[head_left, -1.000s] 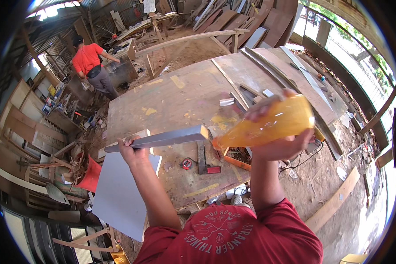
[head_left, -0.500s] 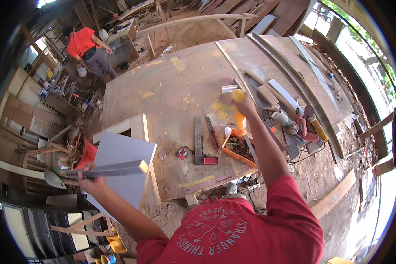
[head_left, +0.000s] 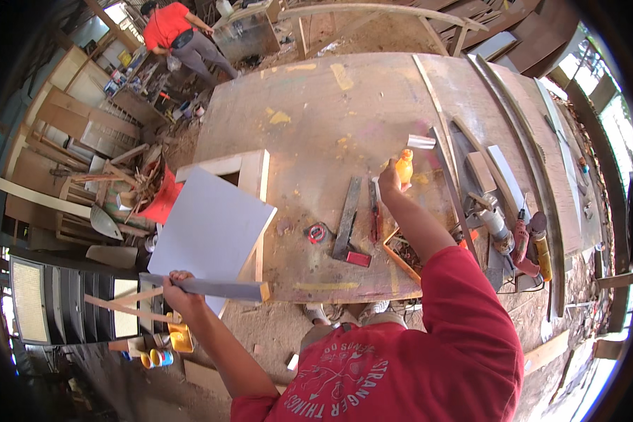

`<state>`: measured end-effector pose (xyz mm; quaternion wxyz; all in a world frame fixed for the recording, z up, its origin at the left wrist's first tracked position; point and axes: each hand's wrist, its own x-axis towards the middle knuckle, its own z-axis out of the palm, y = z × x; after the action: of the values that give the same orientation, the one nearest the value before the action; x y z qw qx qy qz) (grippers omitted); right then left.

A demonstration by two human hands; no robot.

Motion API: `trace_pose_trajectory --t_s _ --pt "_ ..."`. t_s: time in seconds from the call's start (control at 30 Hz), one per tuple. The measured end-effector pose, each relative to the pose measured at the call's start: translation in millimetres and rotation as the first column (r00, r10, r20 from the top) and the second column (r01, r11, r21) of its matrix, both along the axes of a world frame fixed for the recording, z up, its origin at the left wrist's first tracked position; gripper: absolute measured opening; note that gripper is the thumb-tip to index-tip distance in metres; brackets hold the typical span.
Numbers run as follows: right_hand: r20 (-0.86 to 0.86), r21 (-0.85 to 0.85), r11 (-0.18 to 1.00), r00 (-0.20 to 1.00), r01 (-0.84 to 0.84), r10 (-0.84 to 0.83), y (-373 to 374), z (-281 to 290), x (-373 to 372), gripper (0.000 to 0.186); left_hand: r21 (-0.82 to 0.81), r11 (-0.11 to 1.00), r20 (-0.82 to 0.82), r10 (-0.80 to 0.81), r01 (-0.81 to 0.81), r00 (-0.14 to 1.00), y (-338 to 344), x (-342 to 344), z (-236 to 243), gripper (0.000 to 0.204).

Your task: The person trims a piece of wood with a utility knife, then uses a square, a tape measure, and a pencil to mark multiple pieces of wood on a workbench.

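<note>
My left hand (head_left: 181,287) is closed around a long narrow grey-faced board (head_left: 221,288) with a pale wood end, held level over the near edge of a light grey panel (head_left: 207,225). Out over the worktable, my right hand (head_left: 392,180) grips a yellow-orange plastic bottle (head_left: 404,166) with its narrow end up. Below that hand lie a dark-handled tool (head_left: 375,214), a try square (head_left: 347,218) with a red end, and a red tape measure (head_left: 318,233). My right forearm partly covers an orange tray (head_left: 394,257) of small dark pieces.
The big wooden worktable (head_left: 302,141) carries power tools (head_left: 499,228) and long boards (head_left: 520,141) on its right. A pale wooden frame (head_left: 260,176) lies under the grey panel. At left stands a red bucket of scraps (head_left: 163,193). A person (head_left: 179,39) in orange works far left.
My view has swung left, so the table appears farther right. My left hand has brought the board nearer my body. The bottle, blurred before, now shows clearly in my right hand, away from the tray.
</note>
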<state>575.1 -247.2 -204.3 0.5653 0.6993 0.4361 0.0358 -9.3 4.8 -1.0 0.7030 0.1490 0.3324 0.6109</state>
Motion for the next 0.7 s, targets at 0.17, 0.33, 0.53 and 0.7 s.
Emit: trace_pose_trajectory --t_s 0.17,0.33,0.53,0.7 --pt "-0.138 0.035 0.999 0.99 0.01 -0.006 7.2 21.9 -22.1 0.058 -0.06 0.995 -0.063 0.08 -0.084 0.995 -3.6 21.9 13.3 0.034" --pt "-0.463 0.885 0.384 0.587 0.262 0.664 -12.9 117.9 -87.2 0.062 -0.08 0.997 -0.103 -0.014 0.006 0.995 7.5 74.8 28.4 0.031" --pt "-0.063 0.803 -0.184 0.387 0.566 0.92 -107.1 299.4 -230.3 0.08 -0.151 0.931 0.093 -0.321 0.332 0.942 15.9 191.9 42.0 0.032" --pt "0.035 0.769 -0.276 0.392 0.577 0.919 -125.3 314.3 -271.3 0.088 -0.243 0.788 0.25 -0.513 0.566 0.821 -19.9 272.6 58.3 0.034"
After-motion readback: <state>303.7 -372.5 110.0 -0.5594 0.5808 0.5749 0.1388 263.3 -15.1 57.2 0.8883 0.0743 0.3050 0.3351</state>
